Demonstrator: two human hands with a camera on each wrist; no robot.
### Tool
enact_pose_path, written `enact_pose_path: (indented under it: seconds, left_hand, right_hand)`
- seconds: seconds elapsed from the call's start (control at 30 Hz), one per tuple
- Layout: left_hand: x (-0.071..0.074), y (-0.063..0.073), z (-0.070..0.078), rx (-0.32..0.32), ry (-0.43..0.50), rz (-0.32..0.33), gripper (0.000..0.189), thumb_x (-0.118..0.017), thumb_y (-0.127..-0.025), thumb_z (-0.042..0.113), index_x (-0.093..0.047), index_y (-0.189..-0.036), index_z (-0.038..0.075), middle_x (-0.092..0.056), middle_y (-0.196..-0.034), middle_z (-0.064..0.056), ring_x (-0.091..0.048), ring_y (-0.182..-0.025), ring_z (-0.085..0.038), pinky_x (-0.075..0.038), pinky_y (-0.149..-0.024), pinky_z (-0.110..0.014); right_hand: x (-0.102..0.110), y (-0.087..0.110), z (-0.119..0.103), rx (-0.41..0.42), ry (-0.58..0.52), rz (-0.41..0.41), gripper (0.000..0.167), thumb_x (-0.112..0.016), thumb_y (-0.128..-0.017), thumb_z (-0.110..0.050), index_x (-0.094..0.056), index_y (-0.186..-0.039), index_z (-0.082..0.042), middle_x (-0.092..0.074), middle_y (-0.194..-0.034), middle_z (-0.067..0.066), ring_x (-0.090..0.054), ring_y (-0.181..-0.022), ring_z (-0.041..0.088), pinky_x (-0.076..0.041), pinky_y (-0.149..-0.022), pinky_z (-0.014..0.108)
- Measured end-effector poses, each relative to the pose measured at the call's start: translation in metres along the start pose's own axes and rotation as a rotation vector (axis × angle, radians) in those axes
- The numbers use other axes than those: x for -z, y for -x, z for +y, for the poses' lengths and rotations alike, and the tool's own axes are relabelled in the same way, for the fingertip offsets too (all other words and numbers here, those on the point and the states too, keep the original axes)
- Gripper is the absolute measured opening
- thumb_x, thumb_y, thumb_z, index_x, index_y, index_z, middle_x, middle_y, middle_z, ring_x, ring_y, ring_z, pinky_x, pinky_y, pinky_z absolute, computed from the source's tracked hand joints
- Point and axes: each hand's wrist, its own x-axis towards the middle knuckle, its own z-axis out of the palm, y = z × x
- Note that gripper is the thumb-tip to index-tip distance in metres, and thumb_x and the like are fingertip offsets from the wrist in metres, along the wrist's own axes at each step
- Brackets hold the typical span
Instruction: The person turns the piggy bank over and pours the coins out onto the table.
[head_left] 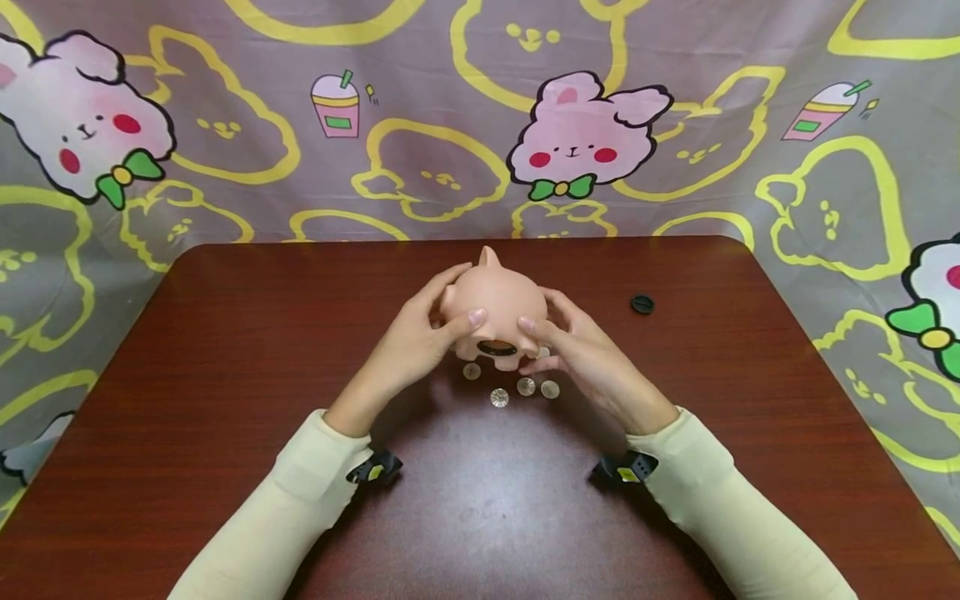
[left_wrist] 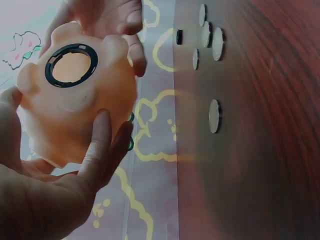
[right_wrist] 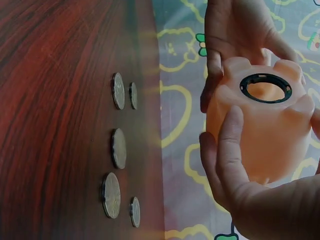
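Between both hands is a pinkish piggy bank, its underside with stubby feet turned toward me. My left hand grips its left side, the thumb lying on the body. On the other side my right hand holds it, thumb across the front and fingers behind and below. A black ring edges the round hole in its belly, and no plug sits in it. Below the bank, several silvery coins lie on the table; the right wrist view shows coins spread apart, well below the bank.
A round black plug lies on the dark red-brown table, right of the bank. Behind the table's far edge hangs a cartoon-printed curtain. Black wrist cameras are strapped under both sleeves.
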Motion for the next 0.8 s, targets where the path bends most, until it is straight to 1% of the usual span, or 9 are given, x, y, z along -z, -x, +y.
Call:
enact_pose_path:
  seconds: [0.13,0.27,0.37,0.43,0.5,0.53,0.6,0.7,0.8]
  left_hand:
    - [0.0,0.0,0.0,0.031,0.004,-0.009,0.066,-0.072,-0.1,0.025,-0.043,-0.159,0.02,-0.061,-0.141,-0.014,-0.066,-0.116,-0.027,-0.056,-0.094,-0.04]
    - [-0.001,0.003,0.001,0.026,0.04,-0.038,0.071,-0.074,-0.098,0.021,-0.04,-0.161,0.022,-0.056,-0.147,-0.013,-0.067,-0.114,-0.028,-0.058,-0.091,-0.036]
    - [-0.001,0.004,0.002,0.019,0.063,-0.066,0.076,-0.077,-0.096,0.017,-0.039,-0.161,0.026,-0.05,-0.153,-0.01,-0.066,-0.117,-0.029,-0.06,-0.092,-0.037]
    - [-0.001,0.004,0.002,0.009,0.045,-0.083,0.08,-0.08,-0.094,0.016,-0.038,-0.161,0.027,-0.046,-0.157,-0.008,-0.065,-0.119,-0.03,-0.06,-0.094,-0.04]
    - [0.0,0.005,0.001,-0.02,-0.022,-0.1,0.086,-0.083,-0.091,0.016,-0.037,-0.162,0.029,-0.043,-0.161,-0.005,-0.063,-0.124,-0.029,-0.057,-0.1,-0.043]
    - [0.001,0.005,0.0,-0.043,-0.066,-0.108,0.089,-0.084,-0.09,0.016,-0.036,-0.163,0.029,-0.042,-0.163,-0.004,-0.061,-0.128,-0.028,-0.054,-0.104,-0.045]
    - [0.002,0.005,-0.003,-0.105,-0.147,-0.119,0.094,-0.087,-0.087,0.016,-0.035,-0.163,0.029,-0.041,-0.164,-0.003,-0.058,-0.129,-0.026,-0.052,-0.107,-0.046]
    - [0.003,0.006,-0.007,-0.228,-0.245,-0.109,0.098,-0.09,-0.083,0.014,-0.035,-0.163,0.028,-0.038,-0.165,-0.004,-0.05,-0.138,-0.025,-0.049,-0.111,-0.048]
    - [0.004,0.007,-0.008,-0.314,-0.287,-0.089,0.099,-0.091,-0.082,0.011,-0.037,-0.162,0.028,-0.033,-0.167,-0.008,-0.05,-0.139,-0.028,-0.05,-0.11,-0.05]
  right_hand:
    - [0.0,-0.001,0.0,-0.03,0.022,-0.004,0.059,-0.06,-0.106,-0.026,-0.036,-0.159,-0.015,-0.05,-0.146,0.018,-0.071,-0.1,0.02,-0.064,-0.084,0.042]
    - [0.001,-0.002,0.0,-0.033,0.008,-0.01,0.063,-0.062,-0.104,-0.019,-0.034,-0.16,-0.014,-0.046,-0.151,0.018,-0.069,-0.105,0.023,-0.063,-0.087,0.041]
    - [0.003,-0.002,0.0,-0.044,0.005,-0.003,0.067,-0.065,-0.101,-0.016,-0.033,-0.16,-0.016,-0.045,-0.153,0.017,-0.068,-0.108,0.023,-0.062,-0.088,0.038]
    - [0.004,-0.001,0.0,-0.045,0.02,0.003,0.07,-0.068,-0.099,-0.014,-0.033,-0.16,-0.017,-0.045,-0.153,0.016,-0.067,-0.108,0.023,-0.062,-0.087,0.035]
    - [0.005,-0.001,0.0,-0.02,0.062,0.019,0.076,-0.072,-0.096,-0.01,-0.033,-0.161,-0.02,-0.045,-0.154,0.012,-0.065,-0.11,0.023,-0.06,-0.085,0.031]
    - [0.004,-0.001,0.0,0.008,0.09,0.025,0.08,-0.075,-0.094,-0.008,-0.033,-0.161,-0.02,-0.044,-0.155,0.011,-0.064,-0.112,0.024,-0.06,-0.084,0.03]
    - [0.003,0.0,0.001,0.101,0.185,0.04,0.088,-0.079,-0.09,-0.002,-0.032,-0.161,-0.019,-0.044,-0.156,0.009,-0.062,-0.118,0.026,-0.059,-0.084,0.027]
    - [0.001,0.002,0.004,0.319,0.41,0.08,0.097,-0.086,-0.082,0.003,-0.031,-0.161,-0.014,-0.04,-0.16,0.01,-0.055,-0.132,0.029,-0.058,-0.094,0.028]
    - [-0.001,0.002,0.006,0.554,0.614,0.12,0.098,-0.088,-0.078,0.006,-0.033,-0.158,-0.009,-0.036,-0.162,0.018,-0.05,-0.14,0.036,-0.057,-0.101,0.037]
